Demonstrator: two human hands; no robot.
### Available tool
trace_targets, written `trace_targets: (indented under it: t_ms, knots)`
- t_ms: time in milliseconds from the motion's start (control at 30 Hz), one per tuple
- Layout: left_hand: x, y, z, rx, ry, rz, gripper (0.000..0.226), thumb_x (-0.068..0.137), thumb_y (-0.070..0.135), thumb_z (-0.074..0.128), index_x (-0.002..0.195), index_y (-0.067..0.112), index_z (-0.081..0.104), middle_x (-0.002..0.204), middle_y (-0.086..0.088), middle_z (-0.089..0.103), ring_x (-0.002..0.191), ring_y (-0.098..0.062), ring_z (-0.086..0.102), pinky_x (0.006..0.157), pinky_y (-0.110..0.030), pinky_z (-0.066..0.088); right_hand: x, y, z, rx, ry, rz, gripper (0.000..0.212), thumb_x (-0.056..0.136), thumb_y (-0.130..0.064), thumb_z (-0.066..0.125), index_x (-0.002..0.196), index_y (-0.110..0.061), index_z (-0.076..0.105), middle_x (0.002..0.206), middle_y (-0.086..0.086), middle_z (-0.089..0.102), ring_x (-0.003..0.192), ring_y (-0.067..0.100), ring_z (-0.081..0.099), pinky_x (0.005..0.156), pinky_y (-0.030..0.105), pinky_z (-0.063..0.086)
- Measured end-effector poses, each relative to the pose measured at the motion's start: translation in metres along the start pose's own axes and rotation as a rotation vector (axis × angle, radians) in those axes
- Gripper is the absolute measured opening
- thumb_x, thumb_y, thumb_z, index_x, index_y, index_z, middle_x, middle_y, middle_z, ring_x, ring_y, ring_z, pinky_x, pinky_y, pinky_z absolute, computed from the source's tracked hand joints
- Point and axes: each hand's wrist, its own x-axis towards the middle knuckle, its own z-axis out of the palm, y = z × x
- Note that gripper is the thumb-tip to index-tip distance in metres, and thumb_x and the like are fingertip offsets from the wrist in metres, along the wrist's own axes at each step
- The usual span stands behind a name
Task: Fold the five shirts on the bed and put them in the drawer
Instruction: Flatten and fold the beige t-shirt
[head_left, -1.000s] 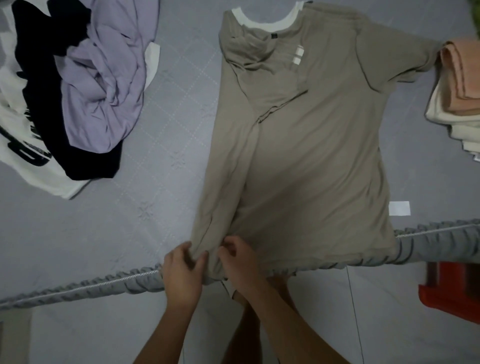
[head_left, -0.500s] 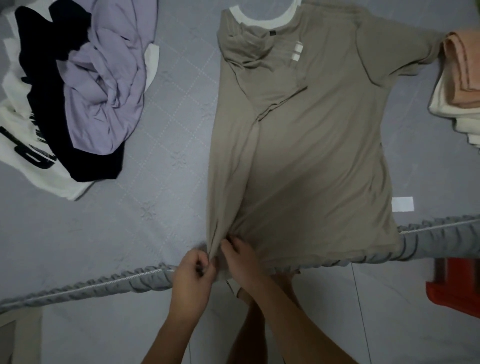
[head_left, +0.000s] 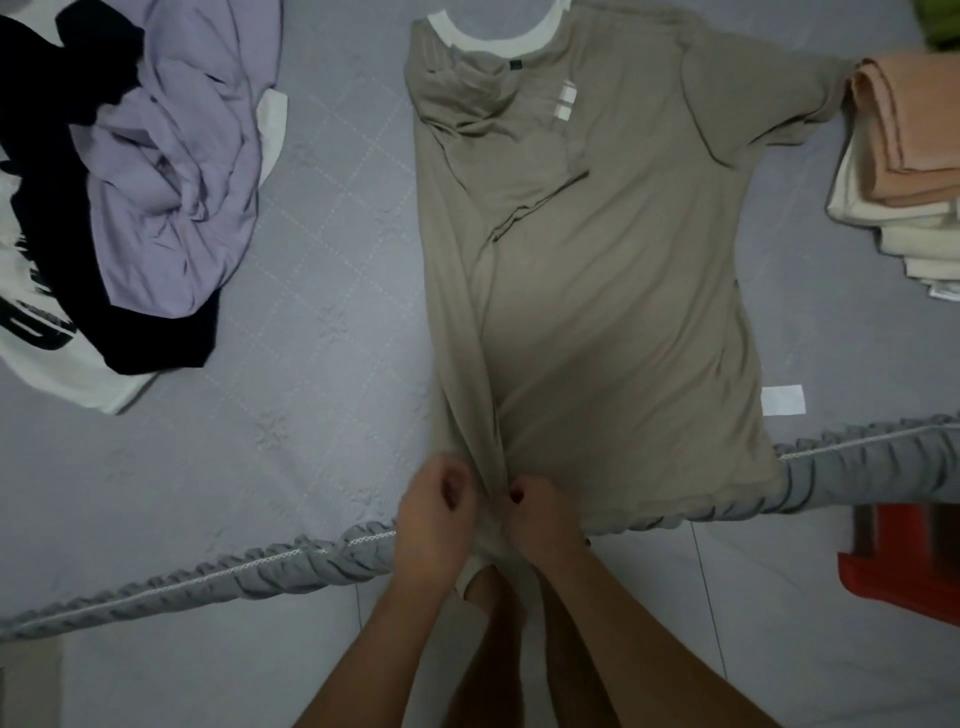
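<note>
Tan shirt (head_left: 597, 291): flat at bed (head_left: 322, 291) near edge, left side folded in. Left hand (head_left: 434, 512) and right hand (head_left: 540, 517) pinch hem, likely straightening the fold.

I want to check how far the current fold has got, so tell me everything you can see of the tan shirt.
The tan shirt lies spread flat on the grey bed cover, its white-trimmed collar at the far end and its hem at the bed's near edge. The fabric looks thin and soft. Its left side is already folded inward over the body, sleeve included; the right sleeve is spread out, reaching the folded stack. The left hand and right hand pinch the hem at the folded edge.
</note>
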Motion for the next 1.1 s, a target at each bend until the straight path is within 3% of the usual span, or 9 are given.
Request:
trace_targets:
  t_ms: [67,167,367,467,600,700,800,933,1100]
  knots:
    - [0.018,0.007,0.0,-0.018,0.111,0.018,0.018,0.089,0.013,0.064,0.095,0.028,0.057,0.091,0.004,0.057,0.078,-0.009,0.055,0.073,-0.023,0.044,-0.002,0.001,0.002,0.143,0.027,-0.069,0.03,0.095,-0.033,0.056,0.073,-0.013,0.051,0.068,0.002,0.056,0.064,0.016,0.049,0.053,0.02,0.034]
    - [0.037,0.011,0.004,-0.014,0.084,0.047,0.021,0.09,0.011,0.062,0.107,0.023,0.056,0.099,0.002,0.054,0.087,-0.014,0.055,0.079,-0.029,0.048,-0.005,0.007,0.004,0.419,0.122,-0.007,0.029,0.098,-0.032,0.051,0.078,-0.012,0.049,0.066,-0.003,0.052,0.063,0.011,0.046,0.055,0.017,0.035]
    - [0.01,-0.021,0.002,-0.126,-0.017,-0.12,0.033,0.078,-0.013,0.054,0.101,0.011,0.052,0.102,-0.009,0.058,0.093,-0.024,0.06,0.089,-0.049,0.051,-0.002,0.017,0.004,0.585,-0.012,0.085,0.022,0.101,-0.024,0.051,0.082,-0.019,0.059,0.067,-0.005,0.054,0.061,0.008,0.049,0.055,0.02,0.038]
    - [-0.012,-0.035,0.002,-0.115,-0.07,-0.121,0.049,0.076,-0.014,0.06,0.104,0.025,0.052,0.108,-0.005,0.055,0.098,-0.015,0.057,0.089,-0.042,0.052,-0.005,0.013,0.004,0.736,-0.051,0.146,0.025,0.101,-0.026,0.053,0.079,-0.02,0.065,0.076,0.001,0.065,0.062,0.007,0.059,0.051,0.021,0.045]
    - [-0.022,-0.043,0.006,-0.153,-0.069,-0.198,0.062,0.073,-0.007,0.078,0.118,0.023,0.048,0.115,-0.007,0.05,0.101,-0.02,0.058,0.086,-0.037,0.055,-0.013,0.017,0.006,0.934,-0.21,0.205,0.04,0.096,-0.048,0.056,0.099,-0.013,0.074,0.097,0.015,0.074,0.086,0.033,0.069,0.069,0.037,0.051]
    - [-0.019,-0.039,0.007,-0.257,-0.054,-0.194,0.054,0.078,0.005,0.079,0.114,0.029,0.047,0.102,-0.007,0.058,0.091,-0.02,0.062,0.076,-0.036,0.059,-0.019,0.024,0.004,1.066,-0.318,0.16,0.052,0.088,-0.058,0.062,0.105,-0.011,0.076,0.096,0.015,0.074,0.074,0.021,0.068,0.058,0.028,0.049]
    - [-0.013,-0.037,0.009,-0.161,-0.035,-0.103,0.031,0.087,0.013,0.07,0.098,0.035,0.05,0.096,0.0,0.059,0.085,-0.013,0.061,0.071,-0.031,0.055,-0.023,0.03,0.001,1.17,-0.426,0.119,0.038,0.09,-0.044,0.065,0.11,-0.013,0.075,0.11,0.014,0.072,0.089,0.019,0.071,0.064,0.025,0.053]
    - [-0.009,-0.033,0.011,0.034,0.013,0.019,0.018,0.093,0.005,0.06,0.093,0.023,0.055,0.098,0.003,0.05,0.086,0.0,0.052,0.077,-0.025,0.044,-0.026,0.029,-0.006,1.248,-0.459,0.129,0.04,0.079,-0.025,0.071,0.114,-0.005,0.071,0.12,0.02,0.068,0.104,0.029,0.066,0.086,0.039,0.05]
    - [-0.016,-0.038,0.003,-0.035,0.034,0.078,0.014,0.094,0.0,0.059,0.093,0.014,0.056,0.099,-0.002,0.054,0.089,-0.017,0.056,0.082,-0.033,0.048,-0.021,0.032,-0.012,1.185,-0.196,0.129,0.024,0.091,-0.008,0.063,0.112,0.002,0.066,0.109,0.022,0.071,0.1,0.035,0.067,0.088,0.044,0.055]
